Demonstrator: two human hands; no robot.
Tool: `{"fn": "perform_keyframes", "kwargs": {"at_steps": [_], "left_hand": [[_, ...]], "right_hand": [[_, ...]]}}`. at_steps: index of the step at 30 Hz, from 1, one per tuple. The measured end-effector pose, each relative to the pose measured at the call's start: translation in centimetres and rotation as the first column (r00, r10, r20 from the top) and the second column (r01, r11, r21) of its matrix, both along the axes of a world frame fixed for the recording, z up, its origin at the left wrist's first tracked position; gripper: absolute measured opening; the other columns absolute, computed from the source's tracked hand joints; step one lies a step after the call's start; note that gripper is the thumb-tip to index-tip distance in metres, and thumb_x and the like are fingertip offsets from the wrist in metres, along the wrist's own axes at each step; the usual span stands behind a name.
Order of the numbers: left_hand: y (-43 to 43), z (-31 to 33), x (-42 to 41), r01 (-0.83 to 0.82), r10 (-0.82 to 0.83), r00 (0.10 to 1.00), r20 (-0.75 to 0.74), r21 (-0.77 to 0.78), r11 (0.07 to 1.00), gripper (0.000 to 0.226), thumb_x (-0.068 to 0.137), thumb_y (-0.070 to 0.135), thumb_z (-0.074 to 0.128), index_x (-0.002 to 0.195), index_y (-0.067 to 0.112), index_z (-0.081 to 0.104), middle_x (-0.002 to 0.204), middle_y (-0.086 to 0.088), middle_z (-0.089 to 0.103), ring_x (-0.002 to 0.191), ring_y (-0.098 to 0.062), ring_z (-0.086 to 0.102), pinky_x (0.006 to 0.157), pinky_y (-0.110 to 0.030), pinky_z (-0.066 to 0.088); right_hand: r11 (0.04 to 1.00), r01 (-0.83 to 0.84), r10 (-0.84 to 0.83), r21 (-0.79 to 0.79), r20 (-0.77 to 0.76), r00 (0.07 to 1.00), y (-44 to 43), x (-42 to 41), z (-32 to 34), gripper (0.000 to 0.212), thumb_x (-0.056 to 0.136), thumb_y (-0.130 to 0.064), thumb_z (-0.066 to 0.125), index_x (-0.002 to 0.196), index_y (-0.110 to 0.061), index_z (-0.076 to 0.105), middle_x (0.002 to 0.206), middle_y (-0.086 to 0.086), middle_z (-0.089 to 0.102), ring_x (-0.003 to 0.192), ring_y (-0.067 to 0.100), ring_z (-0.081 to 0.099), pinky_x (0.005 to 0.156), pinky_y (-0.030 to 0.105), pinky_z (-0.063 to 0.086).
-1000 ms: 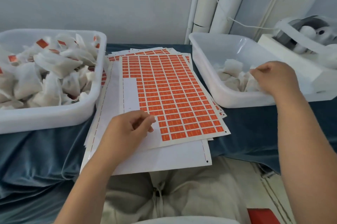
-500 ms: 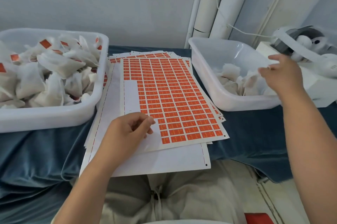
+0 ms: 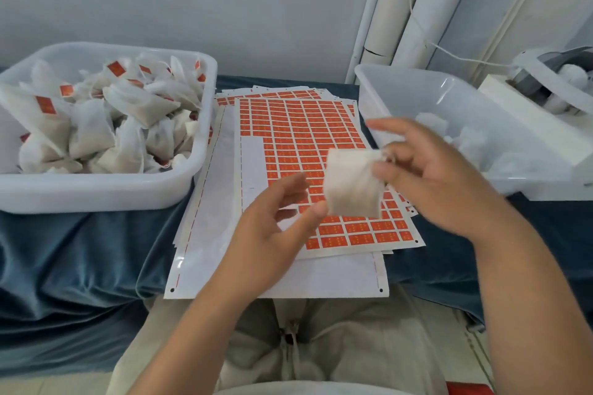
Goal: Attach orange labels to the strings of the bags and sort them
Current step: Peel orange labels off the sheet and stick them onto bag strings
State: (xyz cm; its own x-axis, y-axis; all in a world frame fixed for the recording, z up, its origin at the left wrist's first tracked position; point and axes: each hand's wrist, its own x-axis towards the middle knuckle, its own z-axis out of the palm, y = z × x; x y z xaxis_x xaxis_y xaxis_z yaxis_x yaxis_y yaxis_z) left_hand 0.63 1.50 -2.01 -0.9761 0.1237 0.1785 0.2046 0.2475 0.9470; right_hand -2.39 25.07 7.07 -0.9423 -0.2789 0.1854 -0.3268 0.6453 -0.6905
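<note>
1. Now, right hand [image 3: 426, 176]: a second ago it was down in the supply tub [image 3: 401, 96] on its far side, among the untagged bags. It has come out and sits over the label sheet [image 3: 305, 137]. Thumb and fingers are pinched on the upper corner of one white bag [image 3: 353, 184], and the forefinger sticks out free.
2. Bag: hangs just below and inward of your right hand, above the sheet and clear of both tubs. It is blurred, so its string cannot be made out.
3. Left hand [image 3: 276, 227]: a second ago its fingertips pressed on the sheet at the edge of the stripped strip. It has lifted clear, with fingers loosely curved and apart from the thumb. The thumb tip is just beside the bag's lower corner. You cannot tell whether a peeled label clings to a fingertip.
4. Label sheet: lies beneath both hands, with the columns under your left hand already bare liner.
5. Finished tub [image 3: 96, 198]: well outward of your left hand, heaped with tagged bags.
6. Reading: the fetch looks done and tagging is about to start. The string probably has to be found before a label can fold round it. The drop into the finished tub comes after.
</note>
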Motion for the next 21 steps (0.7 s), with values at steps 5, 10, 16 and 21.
{"fn": "perform_keyframes", "kwargs": {"at_steps": [5,10,16,21], "left_hand": [[0.6,0.4,0.6,0.061,-0.115,0.98,0.161,0.307,0.95,0.039,0.093,0.061,0.065,0.12,0.035,0.077,0.12,0.013,0.076,0.113,-0.008,0.07,0.088,-0.026,0.058],[0.6,-0.3,0.1,-0.106,-0.057,0.961,0.27,0.551,0.828,0.027,0.08,0.038,0.087,0.105,0.031,0.078,0.117,0.003,0.078,0.108,-0.02,0.075,0.086,-0.036,0.06],[0.0,-0.3,0.0,-0.128,0.021,0.972,0.234,0.454,0.882,0.039,0.076,0.053,0.082,0.113,0.041,0.077,0.121,0.01,0.075,0.112,-0.02,0.072,0.093,-0.044,0.063],[-0.2,0.5,0.3,0.066,-0.141,0.965,0.221,0.319,0.945,0.028,0.096,0.054,0.067,0.122,0.045,0.076,0.126,0.016,0.074,0.116,-0.009,0.068,0.1,-0.043,0.055]], "right_hand": [[0.986,-0.132,0.14,-0.106,0.074,0.987,-2.8,1.5,-3.0,0.049,0.095,-0.049,0.064,0.135,-0.067,0.043,0.121,-0.032,0.071,0.113,-0.006,0.068,0.086,0.017,0.059],[0.987,-0.057,0.07,-0.147,0.089,0.994,-2.8,1.2,-4.0,0.029,0.097,-0.04,0.072,0.122,-0.053,0.064,0.109,-0.028,0.076,0.103,-0.004,0.072,0.087,0.029,0.058],[0.976,-0.042,0.056,-0.214,0.061,0.997,-3.6,1.4,-4.1,0.014,0.103,-0.033,0.063,0.102,-0.037,0.076,0.098,-0.019,0.079,0.093,0.002,0.076,0.086,0.02,0.06],[0.963,0.002,0.0,-0.268,0.009,1.0,-4.7,1.9,-4.5,0.015,0.104,-0.031,0.063,0.101,-0.035,0.077,0.094,-0.018,0.079,0.089,0.003,0.076,0.078,0.01,0.055]]}}
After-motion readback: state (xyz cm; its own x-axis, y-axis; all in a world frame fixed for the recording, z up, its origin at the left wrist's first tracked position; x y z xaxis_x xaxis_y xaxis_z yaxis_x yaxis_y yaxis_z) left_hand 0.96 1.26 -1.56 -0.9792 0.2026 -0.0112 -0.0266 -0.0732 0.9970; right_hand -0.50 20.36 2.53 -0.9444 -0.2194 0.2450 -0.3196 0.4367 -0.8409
